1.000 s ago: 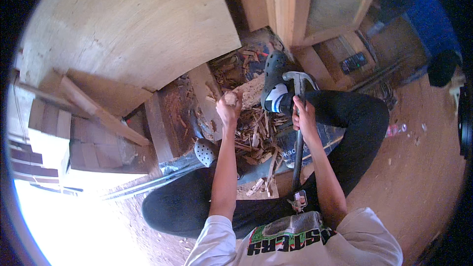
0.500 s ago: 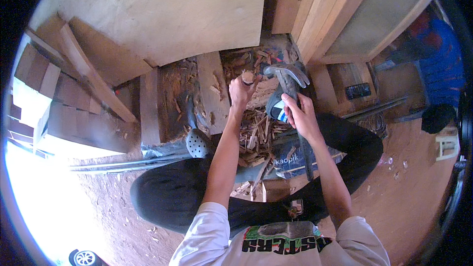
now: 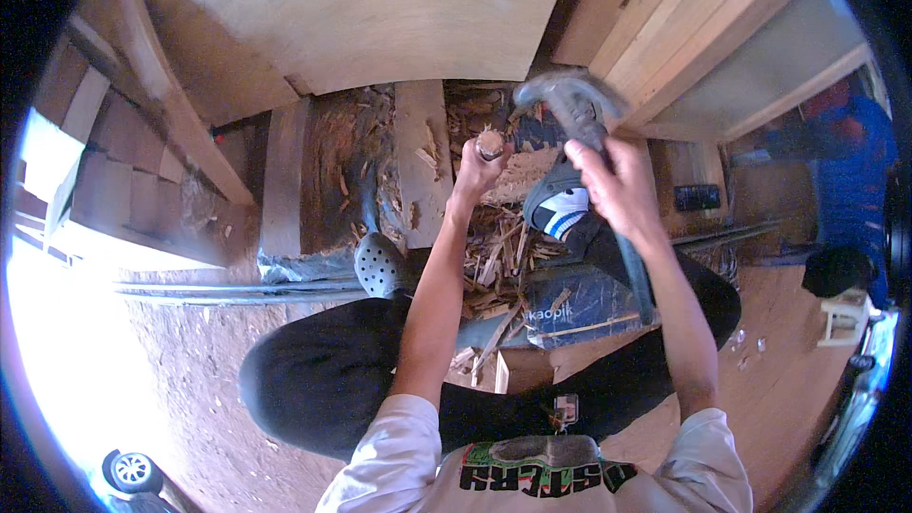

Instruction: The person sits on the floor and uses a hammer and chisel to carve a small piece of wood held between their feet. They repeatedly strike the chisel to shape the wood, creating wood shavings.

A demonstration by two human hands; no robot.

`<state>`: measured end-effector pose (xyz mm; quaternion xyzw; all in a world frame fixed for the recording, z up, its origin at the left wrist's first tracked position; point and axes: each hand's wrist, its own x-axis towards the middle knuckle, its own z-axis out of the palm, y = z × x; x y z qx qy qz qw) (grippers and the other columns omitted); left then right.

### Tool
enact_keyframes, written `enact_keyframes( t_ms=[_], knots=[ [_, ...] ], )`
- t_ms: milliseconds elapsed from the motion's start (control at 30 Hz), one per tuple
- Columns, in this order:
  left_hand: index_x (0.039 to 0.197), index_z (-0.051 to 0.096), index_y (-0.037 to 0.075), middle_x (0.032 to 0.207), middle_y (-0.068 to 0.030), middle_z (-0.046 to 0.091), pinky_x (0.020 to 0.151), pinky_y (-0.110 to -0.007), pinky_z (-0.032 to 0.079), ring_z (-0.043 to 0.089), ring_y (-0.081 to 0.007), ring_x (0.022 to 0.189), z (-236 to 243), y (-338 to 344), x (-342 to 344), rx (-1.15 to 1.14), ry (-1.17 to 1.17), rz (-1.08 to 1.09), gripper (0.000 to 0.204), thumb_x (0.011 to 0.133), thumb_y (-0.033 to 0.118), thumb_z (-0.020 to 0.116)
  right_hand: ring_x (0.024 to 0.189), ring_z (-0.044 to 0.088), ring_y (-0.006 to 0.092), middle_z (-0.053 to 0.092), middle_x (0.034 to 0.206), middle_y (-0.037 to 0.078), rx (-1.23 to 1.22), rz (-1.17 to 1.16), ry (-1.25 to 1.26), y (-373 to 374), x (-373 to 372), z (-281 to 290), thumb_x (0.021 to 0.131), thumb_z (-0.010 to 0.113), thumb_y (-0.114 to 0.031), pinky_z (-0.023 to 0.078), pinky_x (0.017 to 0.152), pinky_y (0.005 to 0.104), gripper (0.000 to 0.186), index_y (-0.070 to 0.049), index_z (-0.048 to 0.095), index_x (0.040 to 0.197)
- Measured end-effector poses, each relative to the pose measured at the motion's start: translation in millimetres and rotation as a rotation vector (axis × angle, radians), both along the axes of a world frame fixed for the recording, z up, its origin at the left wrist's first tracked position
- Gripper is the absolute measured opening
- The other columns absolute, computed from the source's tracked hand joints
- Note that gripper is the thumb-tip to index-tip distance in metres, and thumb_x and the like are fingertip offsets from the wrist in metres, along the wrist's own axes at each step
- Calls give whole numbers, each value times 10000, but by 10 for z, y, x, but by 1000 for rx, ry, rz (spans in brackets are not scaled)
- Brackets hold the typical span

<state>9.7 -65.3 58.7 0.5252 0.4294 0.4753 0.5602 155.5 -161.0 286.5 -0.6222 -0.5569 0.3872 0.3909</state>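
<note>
My left hand is closed around an upright tool with a frayed round wooden top, held over a rough wood piece; the tool's lower end is hidden. My right hand grips a long dark claw hammer, its blurred head raised just above and right of the left hand. Wood chips lie heaped between my legs, over a dark printed sheet. My clogged feet, one showing as a grey perforated clog, flank the chips.
A pale plywood panel stands ahead, with a framed wooden panel to its right. Offcuts and a leaning board are at left. A black remote-like object, a person in blue and a small stool are at right.
My right hand and the hammer have risen and swung right. My left hand, still holding the upright tool, sits higher and further right in the picture, as the view has shifted.
</note>
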Motion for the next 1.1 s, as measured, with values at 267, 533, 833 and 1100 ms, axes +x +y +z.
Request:
enact_keyframes(
  t_ms=[267,533,833,1100],
  knots=[
    [700,577,-5,609,-42,560,518,-303,416,488,-89,567,-20,-4,75,213,25,92,210,772,133,719,372,272,19,348,565,-43,412,34,231,-175,11,1416,992,374,-397,219,310,166,381,-43,478,898],
    [757,625,-11,606,-120,586,538,-339,442,509,-117,549,-86,-8,131,331,20,92,132,738,98,696,546,459,157,513,599,20,212,-207,-329,-12,-297,-516,941,522,-343,414,509,347,366,-38,563,743],
    [763,614,-30,635,-88,601,567,-312,465,515,-91,596,-230,-15,197,194,52,92,144,732,75,708,467,427,61,465,576,-50,-110,-160,-124,5,-98,310,883,580,-489,343,421,253,417,-83,581,786],
    [926,602,26,834,-59,647,627,-312,485,591,-148,703,-237,-6,119,188,170,-51,207,762,69,721,396,280,47,380,629,-21,612,14,216,-83,12,1756,988,362,-407,208,318,181,369,-65,473,904]
  ],
)
